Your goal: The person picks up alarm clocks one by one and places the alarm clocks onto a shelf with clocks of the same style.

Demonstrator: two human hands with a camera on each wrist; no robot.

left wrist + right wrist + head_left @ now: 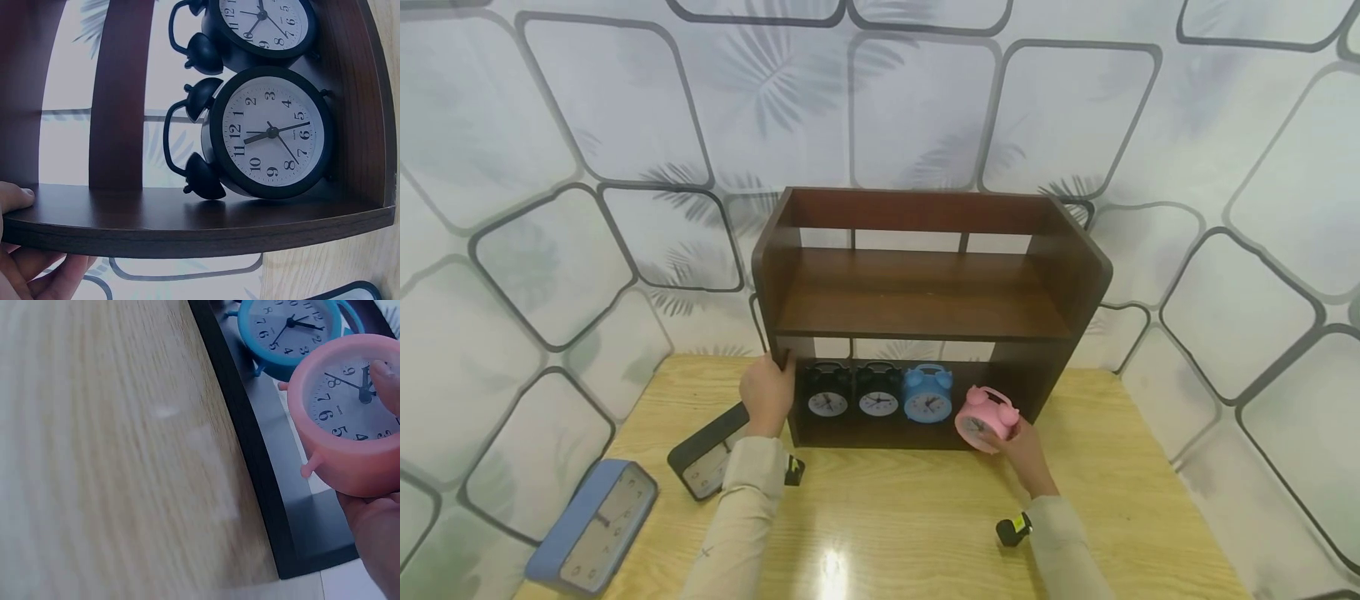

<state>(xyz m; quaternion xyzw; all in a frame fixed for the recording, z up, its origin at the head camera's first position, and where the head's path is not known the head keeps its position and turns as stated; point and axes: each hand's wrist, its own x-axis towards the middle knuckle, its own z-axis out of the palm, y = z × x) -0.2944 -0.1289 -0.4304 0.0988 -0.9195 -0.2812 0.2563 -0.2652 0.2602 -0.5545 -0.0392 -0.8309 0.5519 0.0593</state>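
Note:
My right hand point(1026, 457) holds a pink twin-bell alarm clock point(981, 417), tilted, at the right end of the lower shelf; its thumb lies across the dial in the right wrist view. My left hand point(767, 393) grips the left side panel of a dark brown wooden shelf unit point(925, 292), thumb inside and fingers outside. On the lower shelf, left to right, stand a black alarm clock point(828, 392), a second black alarm clock point(878, 390) and a blue alarm clock point(927, 395). The pink clock's two small feet show in the right wrist view.
A black rectangular clock point(711, 454) lies on the wooden table point(887, 517), partly hidden by my left arm. Farther left, near the table edge, is a blue rectangular clock point(597, 529). Patterned cloth walls point(925, 108) stand behind and at both sides.

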